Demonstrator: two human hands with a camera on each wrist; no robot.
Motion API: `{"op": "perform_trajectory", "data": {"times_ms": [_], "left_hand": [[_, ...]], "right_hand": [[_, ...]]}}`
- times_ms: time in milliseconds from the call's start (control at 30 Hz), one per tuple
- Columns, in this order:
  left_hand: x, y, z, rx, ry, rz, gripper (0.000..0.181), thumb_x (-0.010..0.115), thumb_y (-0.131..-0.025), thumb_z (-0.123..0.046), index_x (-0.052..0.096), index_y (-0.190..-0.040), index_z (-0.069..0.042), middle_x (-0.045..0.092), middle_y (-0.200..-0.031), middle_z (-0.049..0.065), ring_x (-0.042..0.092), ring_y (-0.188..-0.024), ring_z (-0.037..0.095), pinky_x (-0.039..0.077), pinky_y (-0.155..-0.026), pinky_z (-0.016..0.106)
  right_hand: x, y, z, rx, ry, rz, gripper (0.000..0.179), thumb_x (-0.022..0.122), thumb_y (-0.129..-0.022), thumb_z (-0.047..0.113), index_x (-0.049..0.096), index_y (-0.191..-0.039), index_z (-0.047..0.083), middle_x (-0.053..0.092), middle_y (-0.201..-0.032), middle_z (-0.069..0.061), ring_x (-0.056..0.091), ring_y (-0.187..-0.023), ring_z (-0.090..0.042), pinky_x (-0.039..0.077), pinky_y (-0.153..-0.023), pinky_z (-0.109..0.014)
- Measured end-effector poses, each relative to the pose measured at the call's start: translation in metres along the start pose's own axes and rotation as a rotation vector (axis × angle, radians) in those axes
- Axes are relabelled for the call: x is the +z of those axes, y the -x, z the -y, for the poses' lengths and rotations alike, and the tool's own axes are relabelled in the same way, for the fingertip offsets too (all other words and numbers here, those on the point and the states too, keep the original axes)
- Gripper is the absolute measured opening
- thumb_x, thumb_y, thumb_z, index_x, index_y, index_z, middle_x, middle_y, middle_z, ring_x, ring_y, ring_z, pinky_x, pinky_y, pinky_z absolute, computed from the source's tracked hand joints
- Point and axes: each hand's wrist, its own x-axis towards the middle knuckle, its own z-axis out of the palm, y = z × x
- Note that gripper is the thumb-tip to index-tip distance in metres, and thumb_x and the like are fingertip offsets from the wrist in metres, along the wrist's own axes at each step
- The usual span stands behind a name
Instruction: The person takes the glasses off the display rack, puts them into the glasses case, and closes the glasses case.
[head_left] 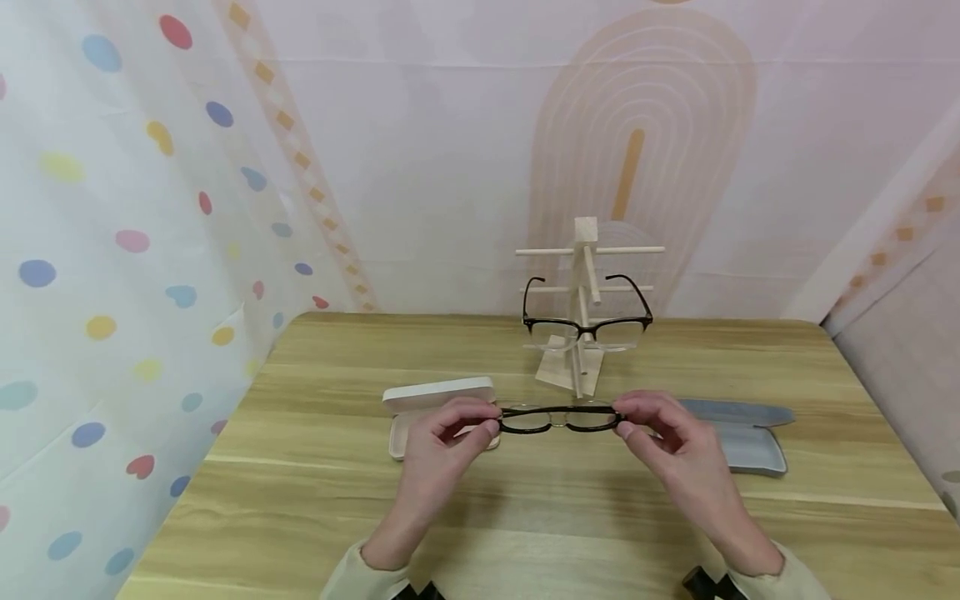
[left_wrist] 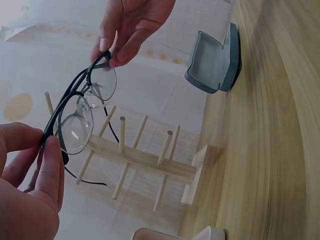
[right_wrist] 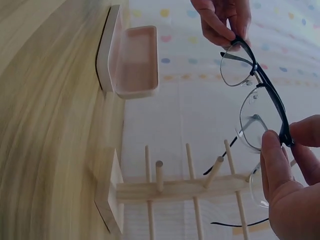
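Note:
A pair of eyeglasses (head_left: 558, 409) with a black browline frame and clear lenses is held level between both hands, its temples folded behind the lenses. My left hand (head_left: 446, 446) pinches one end corner between thumb and fingers. At the other corner, my right hand (head_left: 678, 450) grips likewise with thumb and fingertips. In the wrist views the held eyeglasses (left_wrist: 70, 102) are raised off the table. Beyond them, a second pair of black-topped eyeglasses (head_left: 587, 331) hangs on a wooden display stand (head_left: 585, 233), temples spread open.
An open white glasses case (head_left: 438, 388) with a pinkish lining (right_wrist: 137, 60) lies behind my left hand. On the right, partly behind my right hand, is an open blue-grey glasses case (head_left: 753, 450). The wooden table (head_left: 315, 400) ends at a patterned cloth backdrop (head_left: 450, 167).

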Motion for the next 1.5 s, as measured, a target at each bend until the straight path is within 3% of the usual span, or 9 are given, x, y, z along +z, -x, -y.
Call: {"op": "perform_trajectory", "data": {"times_ms": [300,533,733,1000,1267,1500], "left_hand": [[-0.012,0.004,0.004,0.029,0.011,0.032,0.025,0.072,-0.089,0.010,0.074,-0.114,0.008,0.069,-0.118,0.021,0.070,-0.105,0.016,0.060,-0.088,0.030],[-0.020,0.007,0.007,0.052,-0.023,-0.022,0.022,0.074,-0.090,0.007,0.074,-0.112,0.012,0.075,-0.112,0.006,0.071,-0.102,0.011,0.060,-0.083,0.024],[-0.028,0.009,0.009,0.049,-0.049,-0.072,0.020,0.077,-0.090,0.002,0.076,-0.109,0.009,0.076,-0.111,0.010,0.071,-0.099,0.014,0.059,-0.080,0.023],[-0.037,0.014,0.012,0.048,-0.062,-0.143,0.019,0.077,-0.089,0.004,0.077,-0.107,0.007,0.077,-0.108,0.004,0.071,-0.094,0.011,0.059,-0.078,0.021],[-0.046,0.017,0.015,0.035,-0.069,-0.172,0.018,0.076,-0.089,0.005,0.080,-0.106,0.001,0.077,-0.109,0.007,0.071,-0.094,0.010,0.058,-0.077,0.019],[-0.055,0.020,0.015,-0.002,-0.082,-0.196,0.020,0.076,-0.091,0.003,0.075,-0.109,0.009,0.078,-0.104,0.001,0.071,-0.092,0.008,0.059,-0.078,0.021]], "right_hand": [[0.005,-0.003,-0.001,0.065,-0.016,0.027,0.021,0.069,-0.100,0.008,0.072,-0.121,0.005,0.068,-0.120,0.001,0.069,-0.101,-0.015,0.059,-0.082,-0.023],[0.014,-0.006,-0.004,0.089,-0.060,0.061,0.025,0.072,-0.098,0.008,0.071,-0.122,0.002,0.067,-0.121,-0.010,0.070,-0.101,-0.015,0.059,-0.083,-0.024],[0.023,-0.009,-0.003,0.129,-0.124,0.080,0.028,0.074,-0.096,0.005,0.069,-0.122,-0.004,0.067,-0.120,-0.016,0.071,-0.102,-0.014,0.059,-0.085,-0.026],[0.033,-0.011,-0.001,0.147,-0.191,0.128,0.026,0.072,-0.096,0.000,0.067,-0.120,-0.007,0.068,-0.113,-0.023,0.074,-0.098,-0.015,0.061,-0.084,-0.029],[0.042,-0.014,-0.003,0.171,-0.157,0.143,0.023,0.074,-0.094,0.003,0.070,-0.116,-0.005,0.071,-0.109,-0.020,0.074,-0.095,-0.016,0.061,-0.082,-0.029],[0.054,-0.017,-0.004,0.164,-0.069,0.136,0.021,0.076,-0.094,0.008,0.073,-0.113,0.000,0.073,-0.104,-0.009,0.070,-0.093,-0.014,0.060,-0.082,-0.026]]}}
